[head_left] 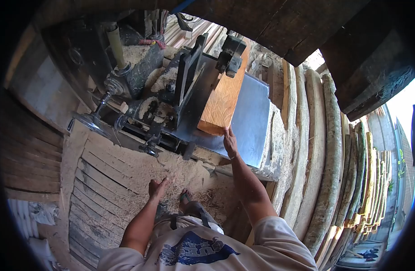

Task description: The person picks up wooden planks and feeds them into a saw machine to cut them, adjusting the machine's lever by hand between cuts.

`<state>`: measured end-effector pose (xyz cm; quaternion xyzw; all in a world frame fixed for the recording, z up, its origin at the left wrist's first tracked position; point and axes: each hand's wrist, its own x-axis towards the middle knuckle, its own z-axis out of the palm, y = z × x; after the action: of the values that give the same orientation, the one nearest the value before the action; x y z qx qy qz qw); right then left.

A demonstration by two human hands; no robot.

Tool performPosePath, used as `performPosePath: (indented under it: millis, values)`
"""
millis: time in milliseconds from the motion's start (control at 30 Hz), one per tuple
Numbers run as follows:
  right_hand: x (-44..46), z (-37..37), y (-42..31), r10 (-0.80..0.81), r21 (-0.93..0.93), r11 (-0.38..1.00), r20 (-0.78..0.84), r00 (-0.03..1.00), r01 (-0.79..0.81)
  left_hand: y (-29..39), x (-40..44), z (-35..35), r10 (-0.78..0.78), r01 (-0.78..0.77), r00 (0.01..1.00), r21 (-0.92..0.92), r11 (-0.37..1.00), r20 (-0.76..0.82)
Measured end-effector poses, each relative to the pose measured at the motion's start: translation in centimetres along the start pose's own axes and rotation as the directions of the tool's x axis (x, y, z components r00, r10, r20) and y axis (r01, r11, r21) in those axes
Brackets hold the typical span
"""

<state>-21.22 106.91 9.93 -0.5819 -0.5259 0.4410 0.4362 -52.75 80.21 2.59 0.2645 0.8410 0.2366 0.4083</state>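
A thick orange-brown wood beam (223,101) lies on the smooth metal table (255,113) of a saw machine, its far part passing beside the dark blade guide (230,56). My right hand (230,142) touches the beam's near end at its right corner, fingers closed against the wood. Low over the sawdust-covered floor, my left hand (158,187) is away from the beam and the machine; its fingers look partly curled, and whether they hold anything is too small to tell.
A black upright fence (189,72) stands left of the beam. The machine's handwheel (92,123) is at the left. Long logs and planks (313,158) are stacked at the right. Dark timbers (279,27) hang overhead. Sawdust covers the slatted floor (112,180).
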Motion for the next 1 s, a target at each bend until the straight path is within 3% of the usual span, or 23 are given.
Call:
performPosePath:
  millis: [33,67,167,267,300,367,500,567,633,667,767,833,900,933,1000]
  values:
    - [0.4,-0.4,0.4,-0.006,-0.029,1.000,0.010,1.000,0.007,-2.9,0.6,-1.1,-0.034,0.034,0.999,0.044,0.998,-0.020]
    - [-0.2,-1.2,0.0,0.154,-0.064,0.987,0.075,0.985,-0.149,-5.2,0.7,-2.3,-0.066,0.068,0.997,0.064,0.996,-0.038]
    - [-3.8,-3.0,3.8,0.190,-0.232,0.956,0.030,0.981,-0.178,-11.0,0.5,-5.9,-0.134,0.137,0.989,0.053,0.989,-0.060]
    - [-10.3,-4.1,6.0,0.104,-0.322,0.938,-0.104,0.989,-0.132,-12.3,-1.1,-10.4,-0.253,0.251,0.967,0.250,0.935,-0.026]
    - [-12.4,-4.5,7.7,0.056,-0.373,0.921,-0.167,0.984,-0.115,-13.9,-0.7,-10.9,-0.243,0.253,0.967,0.234,0.939,-0.071]
    - [-18.0,-5.5,7.2,0.252,-0.309,0.902,-0.191,0.949,-0.301,-16.3,-0.7,-10.8,-0.225,0.244,0.968,0.220,0.945,-0.108]
    - [-27.8,-7.8,11.8,0.249,-0.286,0.903,-0.265,0.932,-0.322,-17.6,0.3,-9.0,-0.242,0.246,0.969,0.167,0.955,-0.046]
    - [-31.8,-8.8,14.5,0.209,-0.243,0.921,-0.345,0.915,-0.303,-15.3,0.1,-7.8,-0.138,0.145,0.989,0.251,0.957,-0.048]
    - [-34.9,-9.7,13.9,0.272,-0.282,0.881,-0.354,0.895,-0.380,-12.4,-1.2,-7.1,-0.069,0.071,0.997,0.286,0.956,-0.019]
    - [-36.5,-10.1,13.6,0.309,-0.300,0.855,-0.360,0.880,-0.423,-12.4,-0.6,-6.3,0.045,-0.045,0.999,0.293,0.955,0.006]
    - [-40.6,-10.1,14.8,0.410,-0.158,0.850,-0.399,0.820,-0.502,-9.3,-2.0,-6.6,0.245,-0.257,0.966,0.261,0.931,0.079]
    - [-44.1,-9.2,16.2,0.440,-0.088,0.856,-0.394,0.807,-0.510,-7.7,-3.2,-7.8,0.266,-0.299,0.950,0.228,0.927,0.162]
    - [-48.2,-7.8,16.5,0.447,-0.065,0.860,-0.386,0.807,-0.506,-9.3,-2.7,-7.4,0.289,-0.312,0.947,0.186,0.932,0.141]
    - [-53.3,-5.2,15.7,0.410,-0.128,0.859,-0.407,0.816,-0.496,-11.1,-3.4,-8.5,0.262,-0.294,0.945,0.159,0.942,0.194]
    - [-58.4,-3.0,15.4,0.531,-0.098,0.796,-0.360,0.767,-0.597,-9.7,-4.5,-8.5,0.245,-0.282,0.926,0.094,0.955,0.288]
